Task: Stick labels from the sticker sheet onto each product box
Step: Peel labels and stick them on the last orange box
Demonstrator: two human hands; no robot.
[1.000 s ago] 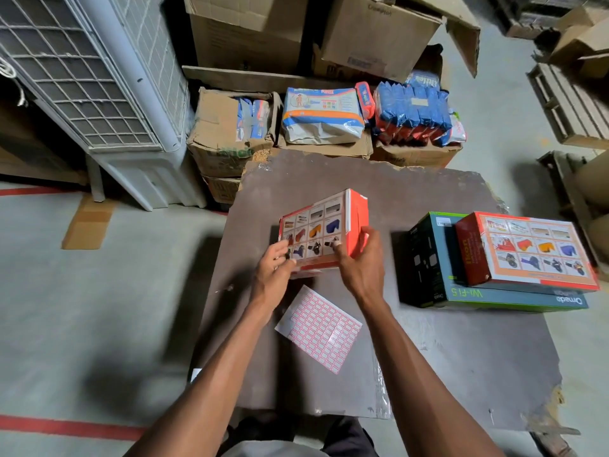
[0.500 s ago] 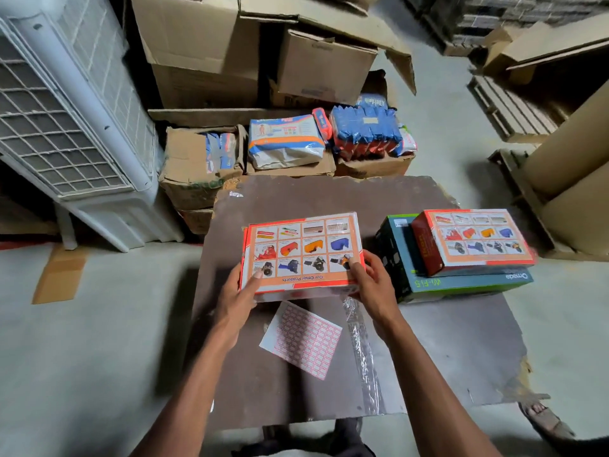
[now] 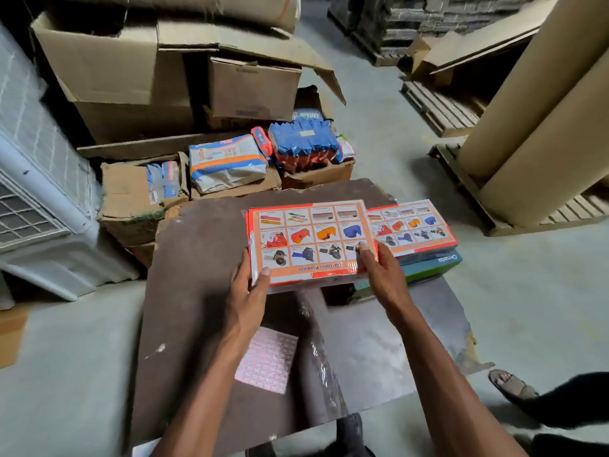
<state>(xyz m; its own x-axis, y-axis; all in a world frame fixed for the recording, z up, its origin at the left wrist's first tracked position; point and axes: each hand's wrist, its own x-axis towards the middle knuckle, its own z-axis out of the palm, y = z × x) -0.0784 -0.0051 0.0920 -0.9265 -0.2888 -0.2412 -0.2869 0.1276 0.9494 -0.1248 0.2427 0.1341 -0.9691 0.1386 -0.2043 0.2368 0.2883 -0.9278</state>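
Note:
I hold an orange product box flat above the brown table, its pictured face up. My left hand grips its near left corner, thumb on top. My right hand grips its near right corner, thumb on the face. The box overlaps a second orange box that lies on a dark green box at the table's right. The pink sticker sheet lies on the table below my left wrist, partly hidden by my forearm.
Cardboard cartons and wrapped packs crowd the floor beyond the table. A white air cooler stands at the left. Big brown paper rolls lean on pallets at the right. Someone's sandalled foot is near the table's right corner.
The box went from tilted upright to flat and has moved right, now overlapping the stacked boxes. Both hands moved with it; the view swung right.

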